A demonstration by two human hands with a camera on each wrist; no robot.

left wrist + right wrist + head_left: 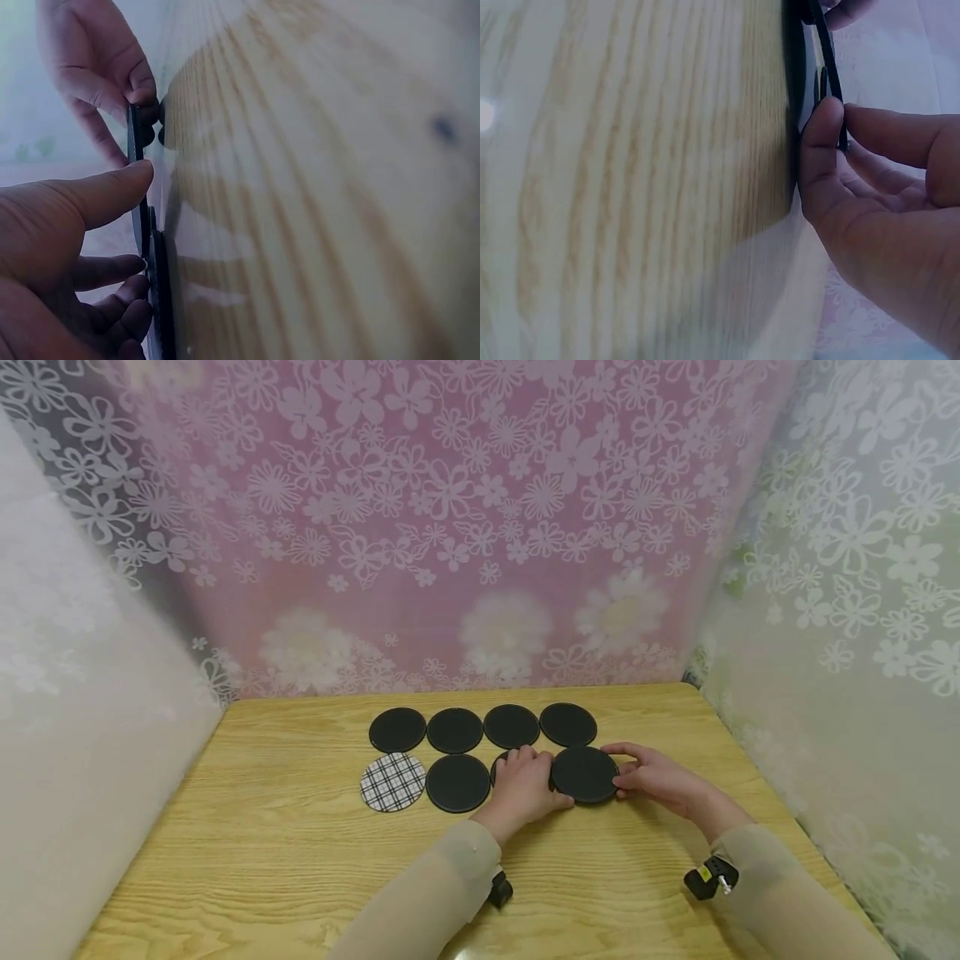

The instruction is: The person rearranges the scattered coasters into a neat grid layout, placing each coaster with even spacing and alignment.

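Observation:
A black round coaster is held between both hands, slightly above the wooden table at the right end of the front row. My right hand pinches its right edge; in the right wrist view, thumb and finger close on the thin rim. On the opposite edge, my left hand grips it, the thumb lying against the disc in the left wrist view. Beneath the left hand, another black coaster is mostly hidden. Left of that lie a black coaster and one with a black-and-white plaid face.
Behind the front row, several black coasters lie side by side on the wooden table. A pink flowered curtain hangs along the back edge, with pale sheets at the left and right.

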